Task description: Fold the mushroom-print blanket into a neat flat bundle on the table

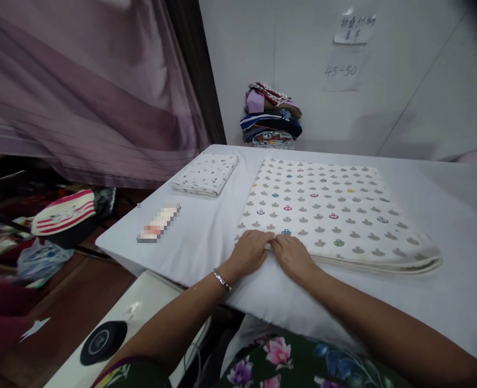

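A cream cloth with small grey and coloured marks (331, 207) lies folded flat on the white table (206, 237). My left hand (250, 252) and my right hand (292, 257) rest side by side at the cloth's near left edge, fingertips pinching that edge. A silver bracelet sits on my left wrist.
A smaller folded white printed cloth (206, 173) lies at the table's far left. A pile of folded coloured clothes (271, 116) stands against the back wall. A blurred-out small object (158, 223) lies near the left edge. Purple curtain and clutter fill the left side; a black disc (103, 342) lies on a lower white surface.
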